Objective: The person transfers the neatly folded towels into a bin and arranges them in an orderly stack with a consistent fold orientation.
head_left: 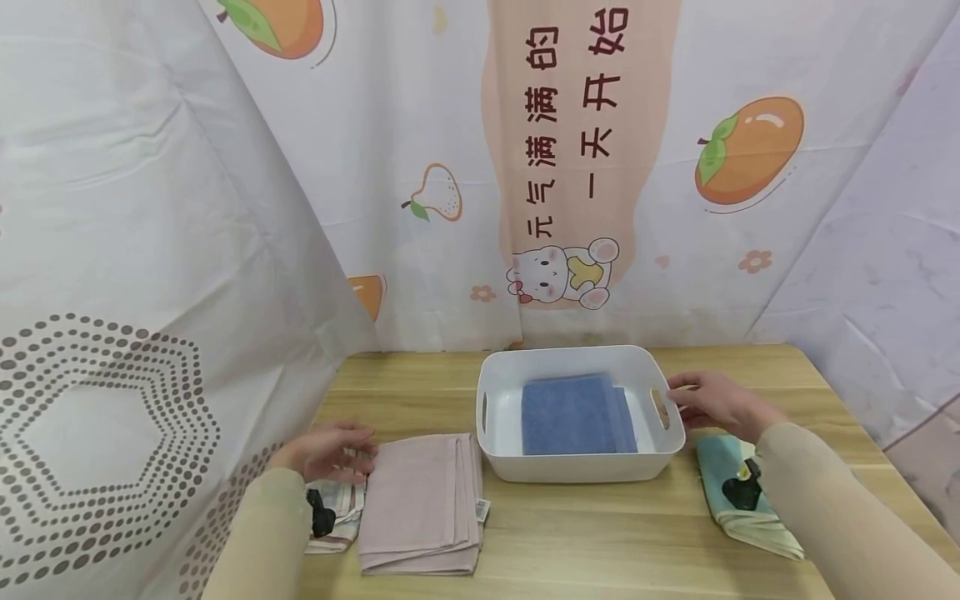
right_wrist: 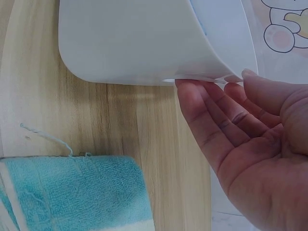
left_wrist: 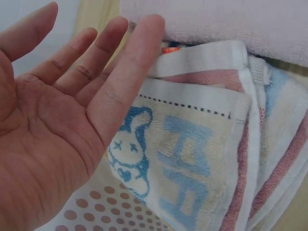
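A white plastic bin (head_left: 577, 471) stands on the wooden table with a folded blue towel (head_left: 576, 414) inside. My right hand (head_left: 708, 402) is open, its fingertips touching the bin's right rim; the right wrist view shows straight fingers (right_wrist: 211, 120) under the bin's edge (right_wrist: 144, 43). My left hand (head_left: 330, 448) hovers open at the left edge of a folded pink towel (head_left: 423, 502), above a striped towel (head_left: 333, 517) with a blue cartoon print (left_wrist: 192, 159). The palm (left_wrist: 53, 130) holds nothing.
A folded teal towel (head_left: 738, 496) lies on the table to the right of the bin, partly under my right forearm; it shows as teal cloth (right_wrist: 77, 192) in the right wrist view. Printed curtains enclose the table on three sides. Bare wood lies in front.
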Demonstrator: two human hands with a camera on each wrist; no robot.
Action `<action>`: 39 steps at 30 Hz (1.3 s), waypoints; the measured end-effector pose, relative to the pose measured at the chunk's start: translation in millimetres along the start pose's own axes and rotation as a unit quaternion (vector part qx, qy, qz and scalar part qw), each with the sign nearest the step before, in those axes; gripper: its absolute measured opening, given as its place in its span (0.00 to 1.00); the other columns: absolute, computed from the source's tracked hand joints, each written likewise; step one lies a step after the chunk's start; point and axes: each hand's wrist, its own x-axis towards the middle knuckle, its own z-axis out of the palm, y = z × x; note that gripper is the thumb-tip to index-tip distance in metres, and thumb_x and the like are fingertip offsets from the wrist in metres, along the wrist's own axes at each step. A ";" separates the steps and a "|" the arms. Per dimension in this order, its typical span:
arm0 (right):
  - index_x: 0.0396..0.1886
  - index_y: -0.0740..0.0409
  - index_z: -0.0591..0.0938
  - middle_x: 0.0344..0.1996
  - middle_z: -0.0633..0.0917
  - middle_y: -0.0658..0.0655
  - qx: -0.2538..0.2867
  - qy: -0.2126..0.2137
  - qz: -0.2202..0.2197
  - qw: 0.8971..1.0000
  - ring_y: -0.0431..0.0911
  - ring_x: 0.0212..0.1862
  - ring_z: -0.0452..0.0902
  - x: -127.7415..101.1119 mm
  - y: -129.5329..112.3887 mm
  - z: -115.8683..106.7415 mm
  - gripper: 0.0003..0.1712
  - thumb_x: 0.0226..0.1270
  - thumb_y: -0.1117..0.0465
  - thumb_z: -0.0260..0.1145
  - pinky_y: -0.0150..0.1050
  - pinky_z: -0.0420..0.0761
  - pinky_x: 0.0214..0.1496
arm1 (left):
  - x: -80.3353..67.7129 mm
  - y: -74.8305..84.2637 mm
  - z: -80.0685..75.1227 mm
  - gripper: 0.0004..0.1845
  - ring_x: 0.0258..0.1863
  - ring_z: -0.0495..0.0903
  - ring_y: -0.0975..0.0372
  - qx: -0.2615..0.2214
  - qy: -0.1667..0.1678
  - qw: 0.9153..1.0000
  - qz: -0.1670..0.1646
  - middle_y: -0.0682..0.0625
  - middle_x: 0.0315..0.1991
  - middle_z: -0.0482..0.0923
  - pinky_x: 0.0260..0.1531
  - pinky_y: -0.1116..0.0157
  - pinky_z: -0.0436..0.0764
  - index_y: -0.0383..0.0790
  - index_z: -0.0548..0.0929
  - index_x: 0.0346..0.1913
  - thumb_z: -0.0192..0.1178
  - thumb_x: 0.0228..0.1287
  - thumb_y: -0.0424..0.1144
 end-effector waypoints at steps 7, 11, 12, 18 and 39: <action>0.69 0.81 0.63 0.51 0.84 0.66 -0.001 0.004 0.001 1.000 0.52 0.47 0.85 -1.4 -1.7 1.5 0.29 0.81 0.64 0.55 0.43 0.86 0.48 | 0.6 -5.6 -3.3 0.36 0.47 0.85 0.49 -0.015 0.000 1.000 -0.010 0.35 0.58 0.77 0.49 0.48 0.86 0.24 0.54 0.75 0.56 0.78 0.43; 0.70 0.82 0.63 0.51 0.84 0.66 0.001 0.003 0.002 1.000 0.52 0.47 0.85 -2.0 -1.9 1.4 0.29 0.80 0.64 0.55 0.43 0.87 0.48 | -0.5 -8.2 -4.3 0.37 0.46 0.84 0.50 -0.020 0.006 1.000 -0.018 0.34 0.58 0.75 0.48 0.49 0.86 0.25 0.52 0.77 0.56 0.78 0.42; 0.69 0.82 0.63 0.50 0.85 0.66 0.002 0.001 0.001 1.000 0.51 0.47 0.85 -1.8 -1.5 1.1 0.29 0.81 0.64 0.55 0.43 0.87 0.48 | -0.4 -9.2 -4.2 0.37 0.46 0.85 0.50 -0.019 0.009 1.000 -0.019 0.33 0.59 0.75 0.48 0.49 0.86 0.25 0.52 0.77 0.56 0.78 0.42; 0.69 0.82 0.62 0.48 0.85 0.63 0.006 -0.002 0.004 1.000 0.49 0.45 0.84 -0.3 -0.9 0.7 0.29 0.81 0.64 0.54 0.42 0.86 0.47 | 0.3 -13.1 -0.2 0.34 0.45 0.84 0.49 -0.009 0.039 0.999 -0.025 0.32 0.59 0.76 0.46 0.48 0.87 0.26 0.56 0.76 0.55 0.78 0.40; 0.70 0.82 0.62 0.47 0.85 0.62 0.007 0.000 0.006 1.000 0.47 0.43 0.84 -0.3 -1.4 1.5 0.29 0.81 0.64 0.54 0.41 0.86 0.45 | 8.3 -20.2 8.7 0.32 0.40 0.82 0.51 -0.002 0.079 0.996 -0.039 0.38 0.45 0.78 0.43 0.51 0.88 0.28 0.66 0.70 0.64 0.69 0.36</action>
